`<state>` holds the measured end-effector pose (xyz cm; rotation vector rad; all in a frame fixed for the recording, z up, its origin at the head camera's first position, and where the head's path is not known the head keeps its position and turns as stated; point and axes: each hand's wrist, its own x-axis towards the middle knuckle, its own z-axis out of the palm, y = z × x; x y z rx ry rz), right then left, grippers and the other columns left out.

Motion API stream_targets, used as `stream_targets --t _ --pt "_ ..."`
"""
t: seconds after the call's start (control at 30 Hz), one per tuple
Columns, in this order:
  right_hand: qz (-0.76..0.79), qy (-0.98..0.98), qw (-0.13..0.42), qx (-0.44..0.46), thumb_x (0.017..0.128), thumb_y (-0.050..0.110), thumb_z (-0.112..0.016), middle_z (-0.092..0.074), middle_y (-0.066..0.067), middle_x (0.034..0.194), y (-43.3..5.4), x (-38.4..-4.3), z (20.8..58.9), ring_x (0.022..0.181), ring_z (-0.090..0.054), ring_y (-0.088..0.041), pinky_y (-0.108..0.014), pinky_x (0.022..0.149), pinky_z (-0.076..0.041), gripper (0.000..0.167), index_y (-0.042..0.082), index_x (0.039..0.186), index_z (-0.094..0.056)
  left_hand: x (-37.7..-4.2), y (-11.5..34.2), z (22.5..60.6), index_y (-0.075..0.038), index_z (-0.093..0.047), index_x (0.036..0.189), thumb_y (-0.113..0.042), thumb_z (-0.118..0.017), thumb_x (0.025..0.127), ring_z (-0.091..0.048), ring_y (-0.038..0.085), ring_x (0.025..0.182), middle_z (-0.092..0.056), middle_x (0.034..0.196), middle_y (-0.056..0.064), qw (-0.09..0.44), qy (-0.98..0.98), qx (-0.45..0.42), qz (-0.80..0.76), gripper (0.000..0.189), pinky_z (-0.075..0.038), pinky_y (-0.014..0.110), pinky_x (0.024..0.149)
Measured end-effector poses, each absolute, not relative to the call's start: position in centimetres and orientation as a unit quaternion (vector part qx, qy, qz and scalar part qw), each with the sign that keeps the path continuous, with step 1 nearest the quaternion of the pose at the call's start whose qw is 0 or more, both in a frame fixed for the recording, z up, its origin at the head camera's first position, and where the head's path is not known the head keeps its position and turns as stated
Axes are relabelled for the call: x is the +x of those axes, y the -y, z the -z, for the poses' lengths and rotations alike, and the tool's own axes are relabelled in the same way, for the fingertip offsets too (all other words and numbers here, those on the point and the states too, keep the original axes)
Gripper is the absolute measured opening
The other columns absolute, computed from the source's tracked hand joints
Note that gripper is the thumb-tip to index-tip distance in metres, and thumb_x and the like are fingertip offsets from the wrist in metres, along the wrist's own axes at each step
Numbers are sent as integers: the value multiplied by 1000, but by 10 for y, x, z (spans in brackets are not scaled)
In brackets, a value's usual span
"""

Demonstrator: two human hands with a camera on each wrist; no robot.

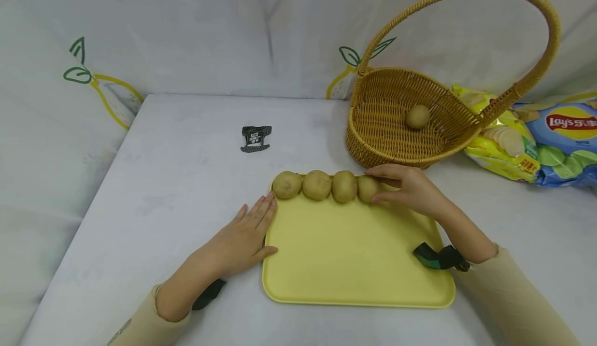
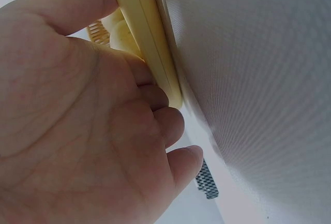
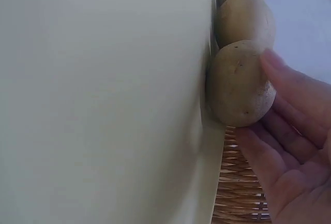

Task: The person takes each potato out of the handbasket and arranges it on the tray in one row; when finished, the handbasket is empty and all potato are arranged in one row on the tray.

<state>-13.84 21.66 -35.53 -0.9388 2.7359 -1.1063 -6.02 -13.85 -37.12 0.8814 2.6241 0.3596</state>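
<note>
Several potatoes (image 1: 317, 185) lie side by side in a row along the far edge of the yellow tray (image 1: 354, 263). My right hand (image 1: 412, 189) holds the rightmost potato (image 3: 240, 84) between thumb and fingers; it touches its neighbour in the row. My left hand (image 1: 242, 240) rests at the tray's left edge, its fingers stretched out toward the far left corner. In the left wrist view, the fingertips and thumb of the left hand (image 2: 98, 115) touch the tray's rim (image 2: 147, 38).
Behind the tray's right end stands a wicker basket (image 1: 373, 139) with a tall handle and one potato (image 1: 417, 116) inside. Right of it lie yellow (image 1: 503, 149) and blue (image 1: 569, 139) chip bags. A small black packet (image 1: 255, 139) lies toward the back of the white table (image 1: 186, 180).
</note>
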Motion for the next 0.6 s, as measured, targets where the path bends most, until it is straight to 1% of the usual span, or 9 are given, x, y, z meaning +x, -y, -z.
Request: stream_targets --t 0.1,0.17,0.23,0.33,0.47,0.57,0.6 --pt "384 -876 37 -290 70 5 -81 -65 -11 116 -218 -137 353 110 -56 -7 -15 87 -46 50 -1 117 -65 -60 139 372 7 -12 148 -38 -51 96 -1 31 143 -4 156 20 174 -926 312 -124 79 -11 51 113" --pt "394 -872 45 -287 71 5 -80 -64 -11 118 -219 -135 351 110 -53 2 -16 88 -46 50 0 118 -64 -60 139 372 7 -12 148 -39 -50 96 0 31 143 -3 156 20 174 -926 313 -121 79 -10 51 113" --pt "395 -869 48 -295 73 5 -79 -63 -11 118 -221 -134 347 110 -52 5 -15 88 -45 50 0 120 -63 -60 139 372 7 -12 148 -39 -50 97 0 31 143 -2 156 20 173 -926 314 -120 79 -10 51 113" --pt "406 -856 47 -317 73 -1 -78 -63 -14 118 -223 -134 339 111 -54 1 -17 89 -46 50 -2 120 -62 -61 139 371 7 -12 148 -39 -50 97 -1 31 143 -3 156 20 172 -926 315 -119 78 -11 51 113" --pt "445 -829 37 -337 72 -13 -73 -63 -9 119 -227 -137 325 111 -57 -6 -21 86 -49 51 -2 121 -61 -61 139 371 7 -12 148 -39 -50 97 -1 31 143 -3 156 20 171 -926 315 -119 79 -11 51 113" --pt "502 -799 40 -328 76 -20 -66 -62 -3 121 -234 -142 314 111 -58 -9 -22 81 -51 49 -5 122 -60 -61 139 372 7 -12 148 -39 -50 96 -1 31 143 -2 156 20 171 -926 315 -118 79 -11 51 113" --pt "518 -792 39 -321 77 -21 -63 -61 -3 122 -237 -144 311 111 -58 -9 -23 78 -52 47 -6 122 -59 -61 139 372 7 -12 148 -39 -50 96 -1 31 143 -2 156 20 171 -926 316 -118 79 -11 51 113"
